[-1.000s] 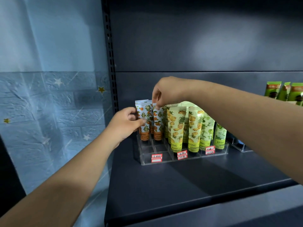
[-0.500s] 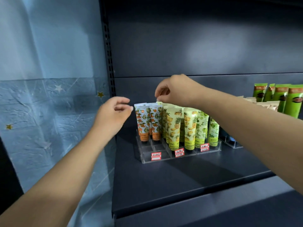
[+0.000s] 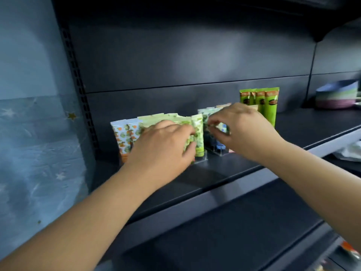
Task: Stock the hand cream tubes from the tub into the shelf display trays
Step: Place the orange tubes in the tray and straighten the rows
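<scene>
Head view: left hand lies curled over the green tubes in the clear tray, its grip apparently closed round one. Right hand pinches a blue-patterned tube just beside. Judged step: straightening stocked rows (tub unseen). Next, each tube needs seating upright.

1. Shelf: the landmark; everything below is placed relative to it.
2. Display tray: on the shelf, toward its left end.
3. Hand cream tubes: upright in that tray, in rows running back toward the shelf's rear panel.
4. Left hand: in front of the tray's tubes, at the shelf's left.
5. Right hand: just right of the left hand, before a second group of tubes.
6. Tall tubes: upright behind the right hand.
7. Stacked tubs: at the shelf's far right.
</scene>
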The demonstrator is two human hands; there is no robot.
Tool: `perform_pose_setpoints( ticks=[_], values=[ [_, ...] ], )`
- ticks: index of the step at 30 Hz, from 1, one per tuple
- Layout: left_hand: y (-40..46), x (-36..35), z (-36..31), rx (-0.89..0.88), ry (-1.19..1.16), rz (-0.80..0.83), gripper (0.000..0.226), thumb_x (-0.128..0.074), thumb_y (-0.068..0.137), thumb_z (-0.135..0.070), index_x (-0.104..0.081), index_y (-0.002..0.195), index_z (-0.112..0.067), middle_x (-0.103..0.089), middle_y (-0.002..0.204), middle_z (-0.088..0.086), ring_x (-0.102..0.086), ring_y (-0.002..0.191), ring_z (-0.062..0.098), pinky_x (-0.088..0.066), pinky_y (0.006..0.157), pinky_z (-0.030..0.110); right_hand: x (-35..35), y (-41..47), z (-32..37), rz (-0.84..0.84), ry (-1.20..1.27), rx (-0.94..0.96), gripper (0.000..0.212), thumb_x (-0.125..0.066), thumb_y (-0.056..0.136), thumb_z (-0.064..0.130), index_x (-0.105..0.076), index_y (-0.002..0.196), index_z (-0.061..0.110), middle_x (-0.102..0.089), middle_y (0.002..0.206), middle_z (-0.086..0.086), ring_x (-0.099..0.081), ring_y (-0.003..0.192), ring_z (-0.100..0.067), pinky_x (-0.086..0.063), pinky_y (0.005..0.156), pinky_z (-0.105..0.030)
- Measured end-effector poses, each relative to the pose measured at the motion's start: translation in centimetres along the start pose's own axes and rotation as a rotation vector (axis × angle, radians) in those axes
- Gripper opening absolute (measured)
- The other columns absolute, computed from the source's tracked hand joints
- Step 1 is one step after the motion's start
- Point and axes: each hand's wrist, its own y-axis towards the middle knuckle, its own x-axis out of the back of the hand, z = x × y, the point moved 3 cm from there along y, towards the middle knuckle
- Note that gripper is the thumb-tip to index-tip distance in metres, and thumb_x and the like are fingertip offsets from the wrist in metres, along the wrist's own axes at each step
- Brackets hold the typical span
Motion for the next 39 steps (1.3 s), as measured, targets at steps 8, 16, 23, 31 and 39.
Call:
perform_pose_setpoints(
  ticks=[8, 16, 23, 31, 39],
  values=[
    [3.4, -7.6, -15.7, -0.236, -0.081, 0.097, 0.033, -0.041, 0.076, -0.032, -0.067, 0.075, -0.012, -0.067, 0.067, 0.002, -0.064, 0.07, 0.026, -0.05, 0.061, 0.03, 7.3, -14.6, -10.5, 0.127, -0.145, -0.187, 0.028, -0.048, 0.08, 0.027, -0.07, 0.08, 0.009, -0.07, 0.074, -0.007, -0.065, 0.068, -0.031, -0.056, 0.062, -0.038],
    [1.7, -18.4, -31.4, -0.364, -0.345, 0.341, 0.036, -0.041, 0.078, -0.037, -0.067, 0.076, -0.011, -0.067, 0.067, 0.001, -0.064, 0.07, 0.026, -0.052, 0.06, 0.034, 13.4, -32.5, -18.5, 0.344, -0.247, -0.54, 0.032, -0.049, 0.08, 0.034, -0.071, 0.079, 0.011, -0.07, 0.073, -0.006, -0.065, 0.067, -0.03, -0.056, 0.067, -0.036],
    [-2.7, -28.8, -40.1, -0.457, -0.525, 0.586, 0.034, -0.042, 0.075, -0.038, -0.065, 0.07, -0.014, -0.063, 0.061, -0.001, -0.062, 0.065, 0.025, -0.049, 0.055, 0.031, 13.9, -46.7, -20.1, 0.468, -0.248, -0.846, 0.024, -0.054, 0.078, 0.03, -0.07, 0.071, 0.012, -0.069, 0.066, -0.006, -0.064, 0.059, -0.029, -0.054, 0.055, -0.031],
    [-13.0, -41.5, -46.2, -0.455, -0.605, 1.038, 0.031, -0.043, 0.091, -0.037, -0.06, 0.107, -0.017, -0.064, 0.106, 0.0, -0.053, 0.106, 0.023, -0.041, 0.083, 0.03, 7.1, -62.4, -17.5, 0.882, -0.101, -1.415, 0.026, -0.05, 0.092, 0.027, -0.063, 0.112, 0.016, -0.064, 0.113, -0.005, -0.052, 0.111, -0.028, -0.042, 0.085, -0.033],
    [-24.3, -52.0, -47.1, -0.193, -0.604, 1.385, 0.029, -0.043, 0.094, -0.035, -0.055, 0.111, -0.016, -0.061, 0.116, 0.003, -0.05, 0.109, 0.024, -0.04, 0.083, 0.031, -3.3, -74.3, -16.3, 1.101, 0.052, -1.813, 0.028, -0.047, 0.091, 0.016, -0.06, 0.114, 0.004, -0.061, 0.115, -0.018, -0.057, 0.104, -0.036, -0.044, 0.086, -0.036]
  ],
)
